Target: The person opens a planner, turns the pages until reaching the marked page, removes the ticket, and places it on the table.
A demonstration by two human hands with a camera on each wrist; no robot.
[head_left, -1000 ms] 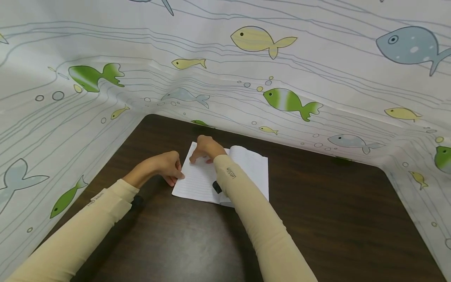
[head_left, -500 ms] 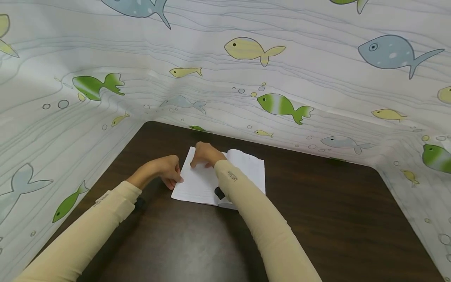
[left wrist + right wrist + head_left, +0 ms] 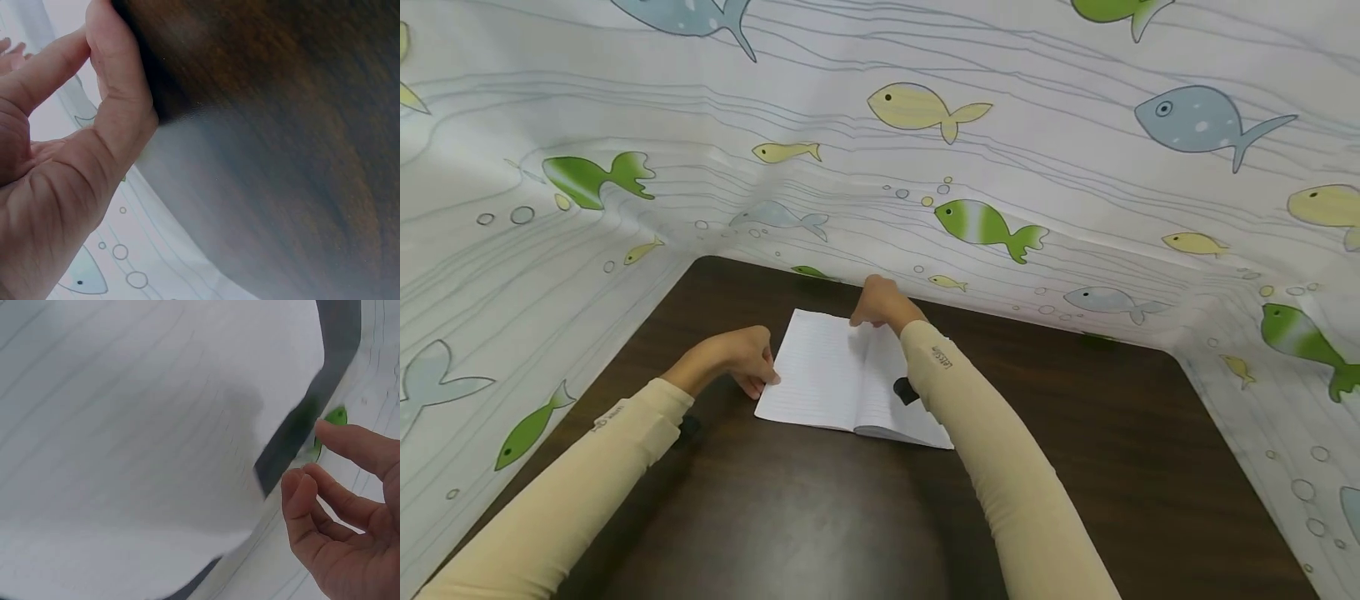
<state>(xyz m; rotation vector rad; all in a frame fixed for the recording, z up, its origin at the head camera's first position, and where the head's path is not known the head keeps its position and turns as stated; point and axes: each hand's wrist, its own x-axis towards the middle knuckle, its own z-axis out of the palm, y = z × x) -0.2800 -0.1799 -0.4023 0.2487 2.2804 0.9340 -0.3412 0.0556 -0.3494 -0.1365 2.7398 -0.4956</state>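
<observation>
An open notebook [image 3: 820,367] with lined white pages lies on the dark wooden table, its spine running away from me. At its left edge, my left hand [image 3: 748,354] pinches the page margin, thumb on top and the other fingers bent below. In the left wrist view the thumb and a finger of that hand [image 3: 94,131] meet near the upper left. My right hand [image 3: 880,302] hovers by the far end of the spine. The right wrist view has its fingers bent, a gap between thumb and fingertips, and nothing held; a lined page [image 3: 137,437] fills the left there.
A white sheet printed with fish [image 3: 985,225] stands as walls along the table's back and sides. Dark tabletop [image 3: 1075,467] stretches to the right of the notebook and in front of it. Cream sleeves [image 3: 985,425] cover both forearms.
My right hand has moved right and away across the left page to the top of the spine, uncovering that page. My left hand stays at the left edge. The view has shifted slightly.
</observation>
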